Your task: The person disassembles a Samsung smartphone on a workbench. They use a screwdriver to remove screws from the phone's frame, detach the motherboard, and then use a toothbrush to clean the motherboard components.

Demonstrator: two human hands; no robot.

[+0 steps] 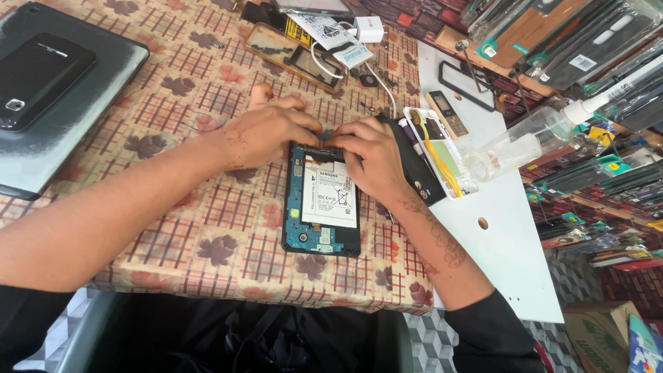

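Both our hands meet at the far, top end of the opened tablet (321, 207), which lies on the checked tablecloth (207, 228) with its long axis running away from us, white battery (329, 195) facing up. Our left hand (266, 131) and right hand (369, 155) sit equally near, fingertips curled together and pressing that top edge; we cannot tell whether anything small is pinched between them.
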